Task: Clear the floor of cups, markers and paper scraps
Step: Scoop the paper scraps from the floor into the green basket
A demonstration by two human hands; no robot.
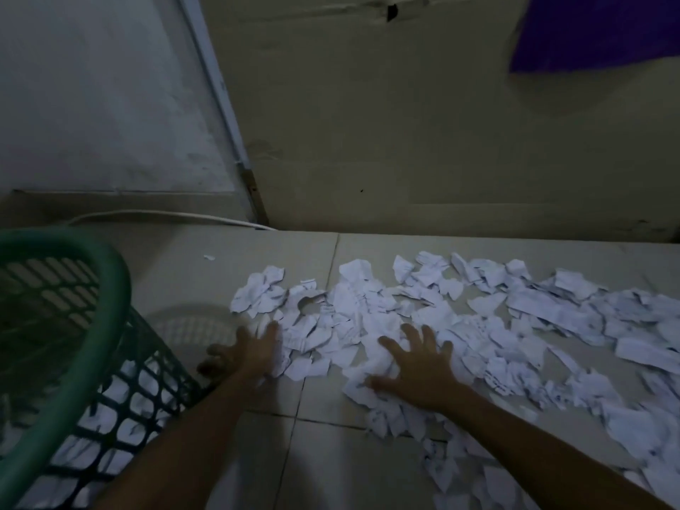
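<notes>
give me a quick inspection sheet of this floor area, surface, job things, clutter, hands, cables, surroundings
surface: pale tiled floor, dim light, grout lines visible.
job's things: torn white paper scraps spread in a wide band from centre to the right edge; one small stray scrap apart, nearer the wall. More scraps show through the green mesh basket at left. Cups and markers: nothing seen.
clutter: nothing seen beyond the scraps.
hands: left hand with fingers out at the pile's left edge; right hand spread flat on the scraps.
cables: a white cable runs along the wall base.
surroundings: beige wall, pale panel at left, purple cloth top right.
</notes>
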